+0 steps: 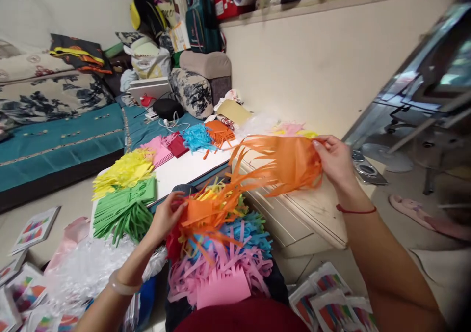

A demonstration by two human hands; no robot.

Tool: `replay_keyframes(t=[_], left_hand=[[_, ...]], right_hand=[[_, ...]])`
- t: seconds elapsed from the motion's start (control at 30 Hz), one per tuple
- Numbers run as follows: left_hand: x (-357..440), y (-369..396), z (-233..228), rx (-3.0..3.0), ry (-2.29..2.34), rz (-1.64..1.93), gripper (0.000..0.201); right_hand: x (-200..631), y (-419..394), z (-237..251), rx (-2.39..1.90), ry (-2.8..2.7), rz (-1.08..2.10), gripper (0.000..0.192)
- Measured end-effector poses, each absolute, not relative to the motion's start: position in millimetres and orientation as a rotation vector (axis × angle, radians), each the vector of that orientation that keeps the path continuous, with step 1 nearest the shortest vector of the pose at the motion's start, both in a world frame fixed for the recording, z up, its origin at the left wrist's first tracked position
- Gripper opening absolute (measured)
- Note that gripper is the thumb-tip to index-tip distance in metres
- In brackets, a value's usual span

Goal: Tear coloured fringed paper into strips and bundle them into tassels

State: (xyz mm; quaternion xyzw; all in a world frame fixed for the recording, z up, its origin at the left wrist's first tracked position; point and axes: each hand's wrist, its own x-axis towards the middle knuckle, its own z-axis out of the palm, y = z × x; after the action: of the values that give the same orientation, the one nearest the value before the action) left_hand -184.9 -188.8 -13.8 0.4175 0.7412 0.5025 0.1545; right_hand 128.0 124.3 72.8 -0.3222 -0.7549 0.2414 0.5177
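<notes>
Far left, floor: printed cards [35, 229] and clear plastic wrap [84, 268], tight clutter there. On the low white board [184, 167], cut stacks already sorted by colour: yellow [123, 171], green [125, 209], pink [158, 148], dark red [177, 144], blue [198, 137], orange [220, 131]. That's 6 piles down, so sorting looks well along by my read.

Left hand [167, 214]: fingers pinched on an orange fringed piece [200, 210] atop the mixed pile in the lap [224, 258]. Pile has pink, blue, yellow, orange strips tangled together, so a fair amount looks unsorted.

Right hand [333, 157]: fingertips gripping the solid edge of a second orange fringed sheet [289, 162], lifted in the air, fringe trailing left toward the lap pile.

Room: bare board centre between stacks is free. Board edge runs close to the knees. Cream panel [294, 214] below the right hand is open. More cards [331, 302] on the floor at lower right.
</notes>
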Motion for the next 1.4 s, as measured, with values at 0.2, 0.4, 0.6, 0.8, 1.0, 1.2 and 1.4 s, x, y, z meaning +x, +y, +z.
replay_keyframes(t=[0.2, 0.4, 0.6, 0.8, 1.0, 1.2, 1.4], left_hand=[[-112, -78, 69, 2.299, 1.919, 1.459, 0.036], [-19, -12, 63, 2.724, 1.410, 1.116, 0.033], [8, 7, -2, 2.726, 1.336, 0.549, 0.055], [25, 10, -6, 2.856, 1.367, 0.451, 0.037], [33, 0, 1, 3.001, 1.324, 0.245, 0.023], [32, 6, -1, 2.995, 1.437, 0.174, 0.018], [31, 7, 7, 2.858, 1.471, 0.178, 0.018]], right_hand=[[146, 94, 69, -0.745, -1.855, 0.807, 0.015], [157, 95, 56, -0.832, -1.740, 1.132, 0.018], [189, 113, 21, -1.034, -1.666, 1.516, 0.013], [272, 125, 39, -1.394, -2.042, 1.116, 0.045], [253, 76, 43, -0.943, -2.509, 0.294, 0.027], [245, 49, 24, -0.972, -2.829, 0.037, 0.025], [327, 69, 59, -1.771, -2.589, -0.438, 0.034]])
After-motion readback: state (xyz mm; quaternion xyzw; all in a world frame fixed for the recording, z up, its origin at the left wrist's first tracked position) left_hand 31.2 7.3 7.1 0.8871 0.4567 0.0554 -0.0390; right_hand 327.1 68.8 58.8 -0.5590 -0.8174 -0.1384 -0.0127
